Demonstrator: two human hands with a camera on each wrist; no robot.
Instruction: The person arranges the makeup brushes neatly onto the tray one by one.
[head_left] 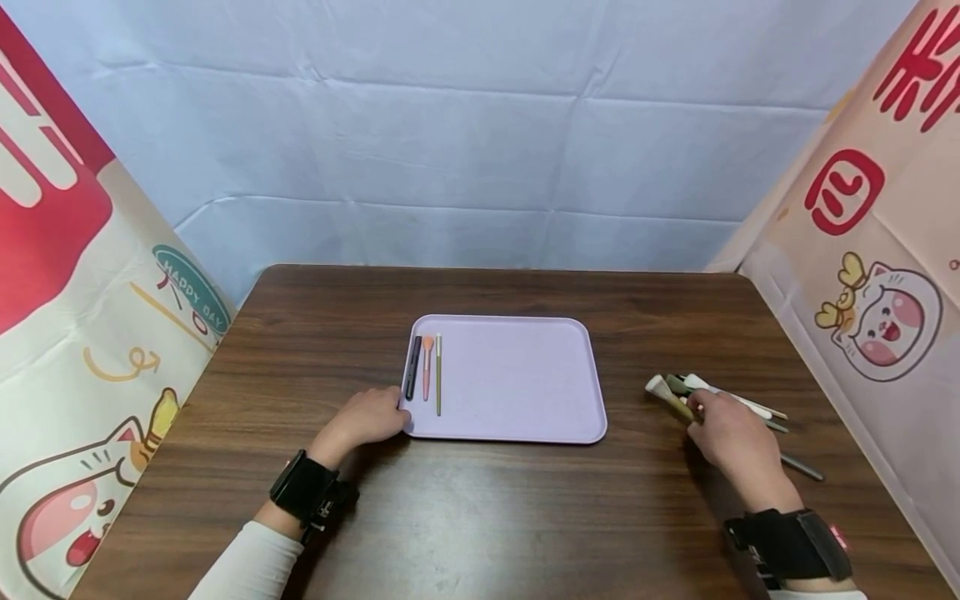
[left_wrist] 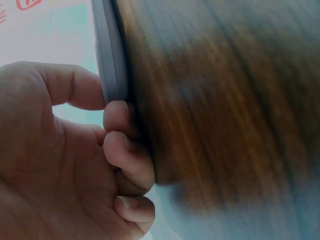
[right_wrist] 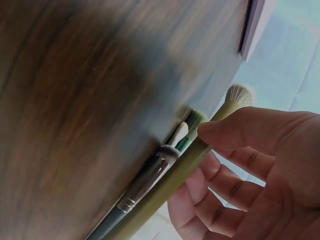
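Observation:
My left hand (head_left: 371,414) pinches the front left corner of a lavender tray (head_left: 517,383), thumb over the rim and fingers curled against its side, as the left wrist view shows. Along the tray's left side lie a black stick-like tool (head_left: 413,367), a pink makeup brush (head_left: 427,368) and a thin green brush (head_left: 438,375). Off to the right, my right hand (head_left: 738,437) pinches an olive-green makeup brush (right_wrist: 175,175) with pale bristles. Right beside it lie a dark-handled brush (right_wrist: 142,185) and a green-bristled brush (right_wrist: 192,125), partly hidden by the olive handle.
More brushes, among them a white one (head_left: 697,382), lie in a loose pile under and beyond the right hand. A grey handle (head_left: 802,467) sticks out to its right. The brown wooden table (head_left: 510,517) is bounded by cloth behind and at both sides.

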